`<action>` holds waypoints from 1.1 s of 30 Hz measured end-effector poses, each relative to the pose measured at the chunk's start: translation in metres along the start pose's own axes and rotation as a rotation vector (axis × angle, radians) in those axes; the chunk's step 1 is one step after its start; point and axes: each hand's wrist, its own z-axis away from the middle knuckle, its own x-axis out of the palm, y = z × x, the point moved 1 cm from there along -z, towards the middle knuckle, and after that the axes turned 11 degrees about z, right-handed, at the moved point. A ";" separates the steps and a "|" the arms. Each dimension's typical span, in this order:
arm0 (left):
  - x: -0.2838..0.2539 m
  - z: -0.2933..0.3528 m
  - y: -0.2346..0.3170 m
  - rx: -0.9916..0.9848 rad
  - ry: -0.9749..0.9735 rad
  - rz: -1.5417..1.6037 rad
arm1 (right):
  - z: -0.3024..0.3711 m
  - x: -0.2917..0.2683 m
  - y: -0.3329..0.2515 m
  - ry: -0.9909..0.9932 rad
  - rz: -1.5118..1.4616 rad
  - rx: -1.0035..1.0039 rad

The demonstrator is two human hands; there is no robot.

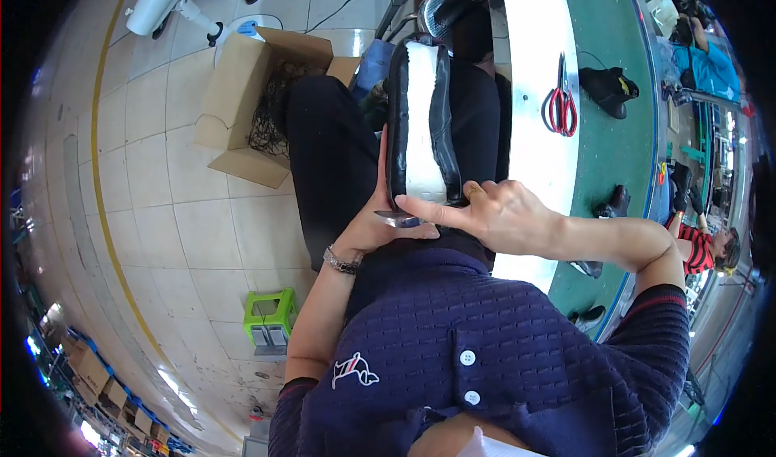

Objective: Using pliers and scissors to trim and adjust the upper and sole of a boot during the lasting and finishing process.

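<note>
A black shoe upper [441, 130], stretched over a form with its white underside [422, 117] facing up, lies lengthwise over my lap. My left hand [373, 224] grips its near end from the left and below, partly hidden behind it. Across that same end lies the straight index finger of my right hand [505, 214]; the thumb presses at the right edge and the other fingers are curled. A shiny metal piece [398, 218] shows between my hands under the near end; its kind is unclear.
Red-handled scissors [560, 111] lie on the white bench edge [529, 21] at right. Beyond it, a green conveyor belt [594, 158] carries black shoes [610, 92]. On the left stand an open carton [234, 93] with dark netting, a green stool [271, 315] and a fan [166, 0].
</note>
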 end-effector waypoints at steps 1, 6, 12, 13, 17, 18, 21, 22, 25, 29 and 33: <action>-0.001 0.000 -0.001 -0.002 -0.001 0.000 | 0.000 -0.005 -0.001 0.000 -0.001 0.002; -0.005 0.005 -0.006 -0.221 0.088 0.101 | -0.002 -0.018 -0.006 0.004 -0.024 -0.070; -0.006 0.008 0.008 -0.345 0.089 0.001 | -0.015 -0.038 0.009 0.108 -0.132 0.028; -0.007 0.006 0.010 -0.348 0.084 -0.007 | -0.018 -0.040 0.011 0.114 -0.131 0.036; -0.007 -0.008 0.026 -0.140 0.034 0.017 | -0.036 -0.033 0.045 -0.112 -0.176 0.129; -0.009 -0.014 0.033 -0.166 0.065 0.086 | -0.035 -0.035 0.050 -0.086 -0.091 0.149; -0.005 -0.032 0.053 -0.220 0.134 0.225 | -0.044 -0.051 0.060 0.126 -0.081 0.159; -0.001 -0.042 0.059 -0.237 0.172 0.267 | -0.047 -0.053 0.067 0.307 -0.140 0.151; -0.004 -0.064 0.063 -0.296 0.235 0.232 | -0.057 -0.032 0.088 0.032 -0.024 0.247; 0.006 -0.080 0.070 -0.365 0.296 0.188 | -0.046 -0.029 0.104 0.138 0.035 0.202; 0.014 -0.079 0.071 -0.311 0.277 0.066 | 0.003 -0.041 0.092 0.347 -0.413 0.494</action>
